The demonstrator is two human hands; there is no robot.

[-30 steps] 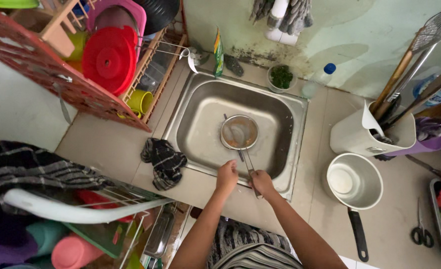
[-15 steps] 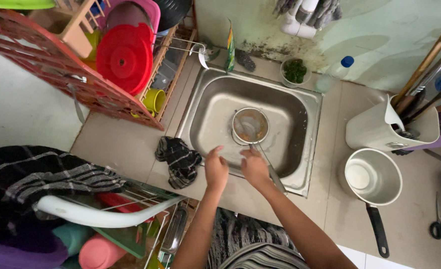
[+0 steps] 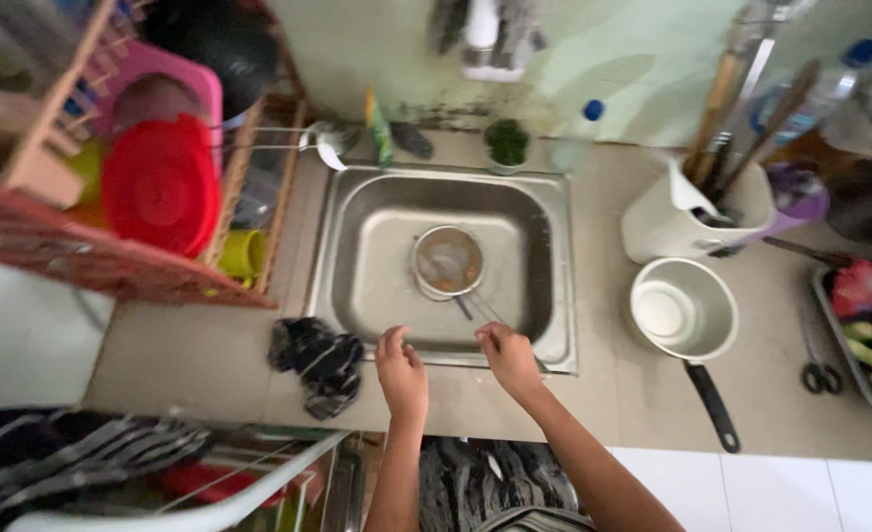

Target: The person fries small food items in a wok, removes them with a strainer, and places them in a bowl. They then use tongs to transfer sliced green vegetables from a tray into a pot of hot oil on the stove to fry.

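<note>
Nearest the camera, both forearms reach forward over the counter edge, and the two hands sit apart at the front rim of the sink [image 3: 566,357]. The left hand [image 3: 402,374] is loosely curled with nothing in it and hovers just over the rim, with a crumpled dark cloth [image 3: 318,365] on the counter just beside it. The right hand [image 3: 511,359] has its fingertips drawn together at the near end of the thin wire handle [image 3: 479,309]. Whether they actually pinch the wire or only hover on it cannot be told. That handle runs up to the round mesh strainer [image 3: 447,261], which lies in the basin near its middle. By my reading, the work in hand is taking hold of the strainer by its handle. A firm lift would call for the right fingers to close fully on the wire, with the left hand free to steady the mesh bowl. To the right, on the counter, stands a white saucepan [image 3: 682,310], and behind it a white jug [image 3: 664,222] holding utensils. To the left is a dish rack [image 3: 111,266] with a red lid [image 3: 160,187]. Farthest back, against the wall, stand a small pot of greens [image 3: 507,143] and a blue-capped bottle [image 3: 579,138].
</note>
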